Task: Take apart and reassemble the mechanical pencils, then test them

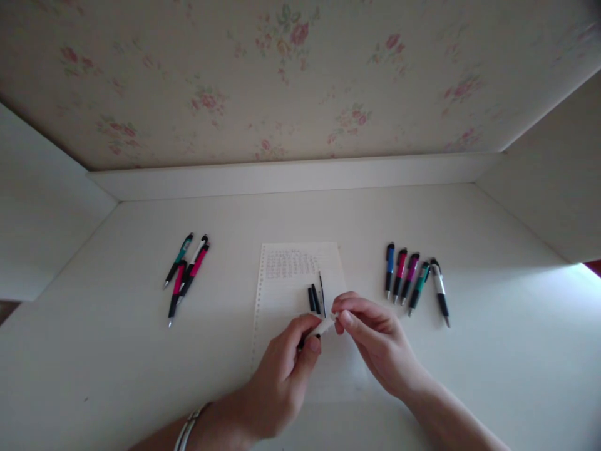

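Note:
My left hand and my right hand meet over a lined sheet of paper, both pinching a white pen barrel between thumb and fingers. My left hand grips its dark lower end and my right hand pinches the upper tip. Just above the hands, on the paper, lie two short black pen parts and a thin refill.
A group of several pens lies left on the white desk, and a row of several pens lies right of the paper. Handwriting fills the sheet's top. White side panels and a floral wall enclose the desk.

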A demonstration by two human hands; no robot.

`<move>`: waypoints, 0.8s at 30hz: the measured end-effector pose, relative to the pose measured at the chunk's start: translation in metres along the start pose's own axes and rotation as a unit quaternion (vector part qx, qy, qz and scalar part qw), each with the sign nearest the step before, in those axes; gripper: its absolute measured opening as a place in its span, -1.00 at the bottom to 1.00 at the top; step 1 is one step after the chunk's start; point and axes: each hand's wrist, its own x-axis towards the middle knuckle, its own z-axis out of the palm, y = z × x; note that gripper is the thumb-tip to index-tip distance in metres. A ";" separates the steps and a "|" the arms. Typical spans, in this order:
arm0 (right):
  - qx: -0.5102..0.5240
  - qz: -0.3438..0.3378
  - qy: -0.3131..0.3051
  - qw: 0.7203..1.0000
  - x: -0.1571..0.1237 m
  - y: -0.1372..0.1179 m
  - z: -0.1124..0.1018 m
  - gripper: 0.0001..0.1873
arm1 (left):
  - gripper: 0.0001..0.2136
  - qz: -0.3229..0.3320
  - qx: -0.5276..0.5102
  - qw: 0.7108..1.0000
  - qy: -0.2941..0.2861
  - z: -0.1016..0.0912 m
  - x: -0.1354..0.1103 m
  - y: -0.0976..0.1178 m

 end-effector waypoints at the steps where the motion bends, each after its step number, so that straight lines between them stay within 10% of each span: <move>1: -0.006 -0.003 -0.002 1.000 0.000 0.000 0.000 -0.95 | -0.66 -0.001 0.001 1.000 0.000 0.000 0.000 -0.001; 14: -0.207 -0.080 0.000 0.975 0.000 -0.006 -0.005 -0.79 | -0.68 0.017 -0.049 0.999 -0.013 0.001 0.000 -0.001; 24: -0.627 -0.166 -0.010 0.761 0.007 0.001 -0.008 -0.90 | -0.68 0.005 -0.022 1.000 0.008 0.001 -0.008 -0.007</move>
